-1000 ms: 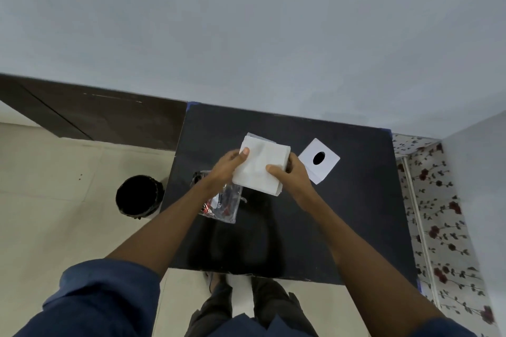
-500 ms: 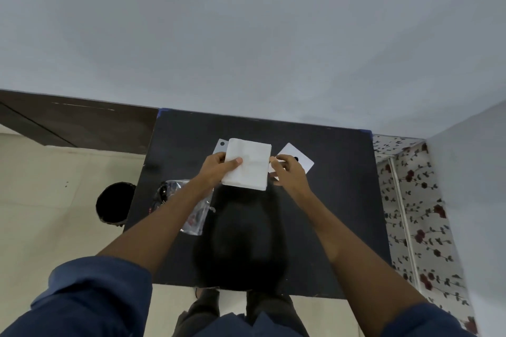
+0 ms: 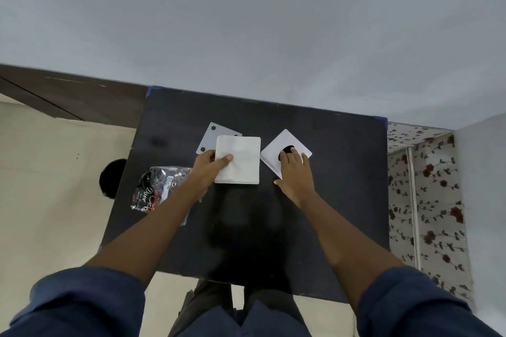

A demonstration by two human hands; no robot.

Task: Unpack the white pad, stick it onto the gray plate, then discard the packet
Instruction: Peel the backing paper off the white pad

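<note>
one white pad [image 3: 238, 160] sits in our left hand [image 3: 212, 169], thumb pinched over its left edge, and it hangs just above the table [image 3: 342, 186], covering part of the gray plate [image 3: 212, 137] behind it. we cannot tell whether the pad touches the plate. our right hand [image 3: 297, 175] lies flat with fingers spread and grasping nothing, its fingertips [image 3: 291, 151] on a white card [image 3: 276, 149] with a dark hole, just beside the pad. the packet [image 3: 156, 190] lies near the left edge, and a dark bin [image 3: 112, 178] stands on the floor past that edge. we judge the unpacking done and the sticking in hand. next we need to square the pad over the plate and press it flat, then take the packet to the bin.
</note>
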